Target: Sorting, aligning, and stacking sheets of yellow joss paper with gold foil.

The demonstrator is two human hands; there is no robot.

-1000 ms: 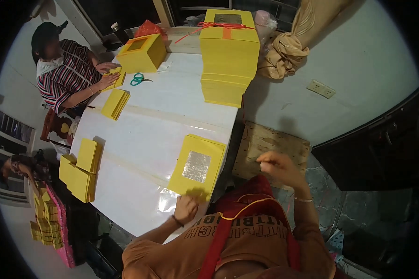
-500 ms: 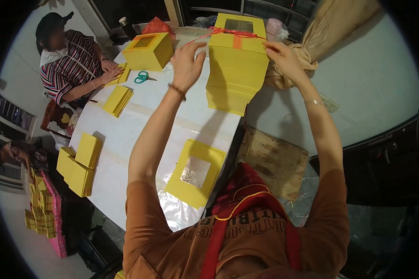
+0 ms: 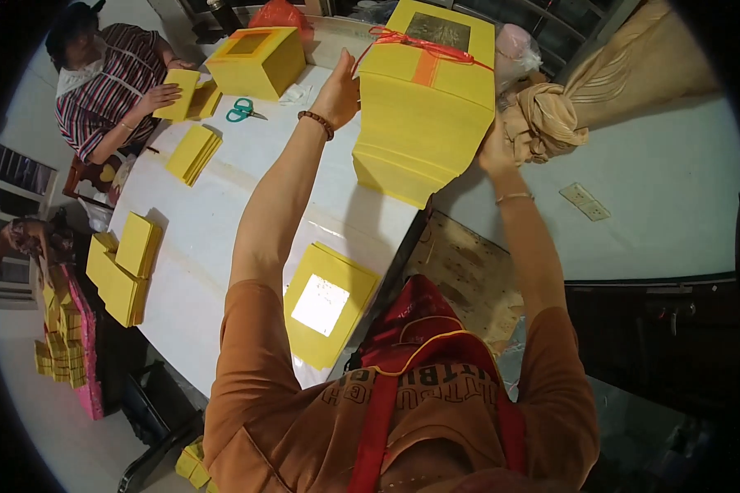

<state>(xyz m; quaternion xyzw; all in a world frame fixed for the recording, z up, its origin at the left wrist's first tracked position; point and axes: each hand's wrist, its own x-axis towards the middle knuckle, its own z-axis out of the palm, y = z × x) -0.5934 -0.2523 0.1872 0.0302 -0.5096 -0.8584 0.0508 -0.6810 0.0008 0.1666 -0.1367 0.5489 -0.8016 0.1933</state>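
Note:
A tall block of stacked yellow paper [image 3: 419, 123] stands at the far end of the table, bound near its top with red ribbon [image 3: 415, 47]; a dark metallic square shows on its top sheet. My left hand [image 3: 337, 94] lies along the block's left side, fingers stretched upward. Against the right side is my right hand [image 3: 495, 149], its fingers hidden behind the paper. The block sits between both hands. Nearer to me, loose yellow sheets [image 3: 308, 341] with a shiny silver square lie on the table.
A second yellow block [image 3: 259, 66], teal-handled scissors [image 3: 242, 110] and smaller yellow stacks [image 3: 193, 156] [image 3: 123, 275] occupy the white table [image 3: 222, 238]. A co-worker [image 3: 115, 78] handles yellow paper at the far left. A tan curtain [image 3: 551, 119] hangs at right.
My hands have come down from above the ribbon to the block's two sides. The block appears larger and shifted right. The co-worker has raised a yellow bundle off the table.

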